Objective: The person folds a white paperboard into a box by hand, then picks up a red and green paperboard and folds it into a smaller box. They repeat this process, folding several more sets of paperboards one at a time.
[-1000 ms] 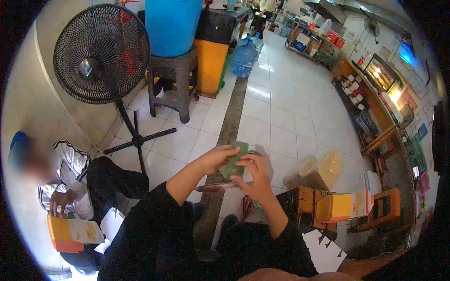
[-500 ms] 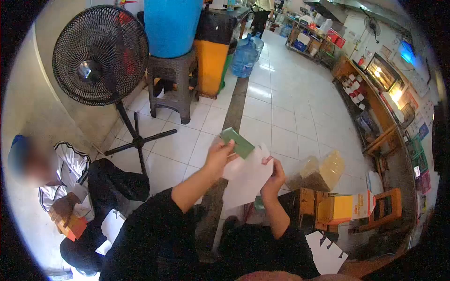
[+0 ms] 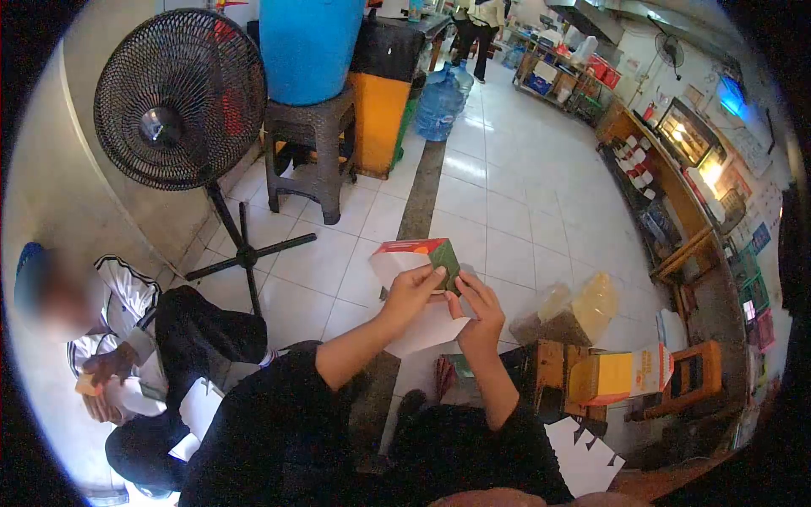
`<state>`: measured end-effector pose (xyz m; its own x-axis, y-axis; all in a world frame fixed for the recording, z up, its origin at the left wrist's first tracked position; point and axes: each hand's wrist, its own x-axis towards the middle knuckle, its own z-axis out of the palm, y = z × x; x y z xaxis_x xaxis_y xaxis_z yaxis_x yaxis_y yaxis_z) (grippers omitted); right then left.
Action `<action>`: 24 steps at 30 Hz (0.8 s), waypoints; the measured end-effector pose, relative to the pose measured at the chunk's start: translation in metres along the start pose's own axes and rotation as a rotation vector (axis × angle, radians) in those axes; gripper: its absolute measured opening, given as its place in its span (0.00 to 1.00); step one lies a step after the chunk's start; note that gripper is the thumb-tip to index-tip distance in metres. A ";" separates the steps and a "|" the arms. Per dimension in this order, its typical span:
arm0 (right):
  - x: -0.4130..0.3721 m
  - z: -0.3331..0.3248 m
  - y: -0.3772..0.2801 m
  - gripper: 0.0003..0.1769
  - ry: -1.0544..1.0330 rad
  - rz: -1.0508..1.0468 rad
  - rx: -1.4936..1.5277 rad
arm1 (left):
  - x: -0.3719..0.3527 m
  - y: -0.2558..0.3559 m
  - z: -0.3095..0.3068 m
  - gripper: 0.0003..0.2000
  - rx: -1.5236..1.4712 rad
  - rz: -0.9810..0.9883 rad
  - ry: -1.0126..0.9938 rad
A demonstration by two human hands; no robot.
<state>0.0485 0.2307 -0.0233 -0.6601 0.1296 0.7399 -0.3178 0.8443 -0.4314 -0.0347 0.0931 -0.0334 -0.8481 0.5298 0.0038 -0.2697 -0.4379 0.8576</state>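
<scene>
Both hands are closed on one thing. The left hand [image 3: 412, 293] grips a flat carton blank [image 3: 404, 256] with its fingers curled over the printed end. The right hand [image 3: 478, 309] pinches the same end from the other side, fingertips pressed against the green panel [image 3: 446, 256]. The blank is held in the air in front of the chest, above the person's dark lap and the tiled floor [image 3: 507, 211], resting on nothing.

The work looks like folding the blank along its creases. It would go best with the left hand holding the panel steady while the right bends along the scored line, edges kept square so the flap does not skew.

The blank is thin card. It is plain white on the side facing the camera, with a green panel and a red-orange strip at its upper edge, and a loose white flap hangs below the hands.

White cut paper pieces [image 3: 583, 456] lie at the lower right, by the person's knee. Just beyond stands a yellow-and-orange box [image 3: 621, 372] on a low wooden stand [image 3: 549, 363], with clear bags [image 3: 583, 306] on the floor behind it. At the left wall a seated co-worker [image 3: 127, 329] handles paper of their own. Farther off are a pedestal fan [image 3: 180, 97], a grey stool [image 3: 312, 139] bearing a blue drum [image 3: 311, 42], and a water jug [image 3: 439, 101].
</scene>
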 end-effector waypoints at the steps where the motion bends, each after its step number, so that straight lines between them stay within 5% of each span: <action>1: 0.000 0.000 0.002 0.17 -0.004 -0.011 -0.014 | 0.002 -0.003 -0.004 0.13 0.064 0.024 -0.021; 6: -0.005 -0.003 0.010 0.12 -0.085 0.024 0.068 | 0.000 0.005 -0.012 0.13 0.331 0.039 -0.057; 10: -0.007 -0.002 0.011 0.10 -0.174 0.040 0.175 | 0.010 0.003 -0.022 0.13 0.230 -0.048 -0.003; 13: 0.000 -0.010 0.003 0.09 -0.311 -0.140 0.100 | 0.011 0.010 -0.030 0.13 0.131 -0.097 -0.001; 24: -0.006 -0.002 -0.008 0.15 -0.028 -0.065 0.014 | 0.005 -0.004 -0.009 0.14 0.029 -0.102 0.052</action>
<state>0.0564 0.2241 -0.0229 -0.6562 0.0596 0.7522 -0.3701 0.8433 -0.3897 -0.0419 0.0914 -0.0416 -0.8394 0.5321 -0.1104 -0.3436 -0.3622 0.8665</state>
